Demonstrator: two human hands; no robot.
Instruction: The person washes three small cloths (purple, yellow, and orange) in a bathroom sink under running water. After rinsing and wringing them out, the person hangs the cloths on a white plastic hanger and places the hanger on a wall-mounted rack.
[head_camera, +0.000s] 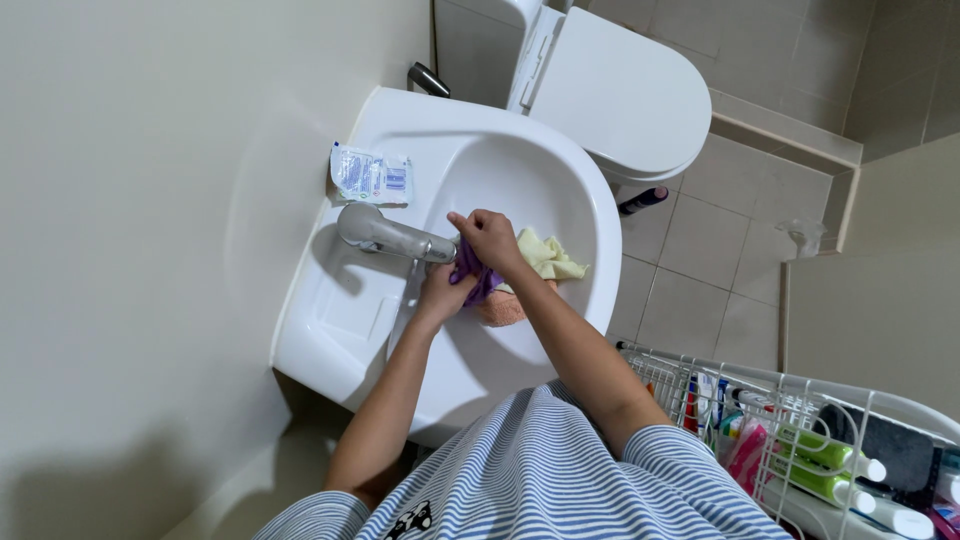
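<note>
Over the white sink, both my hands work a purple cloth right under the chrome tap. My left hand grips the cloth from below. My right hand is closed on its upper end. A pale yellow cloth and a peach-coloured cloth lie in the basin beside my hands, partly hidden by my right forearm.
A flat plastic packet lies on the sink rim behind the tap. A closed white toilet stands beyond the sink. A white wire rack with bottles and tubes is at the lower right. A wall runs along the left.
</note>
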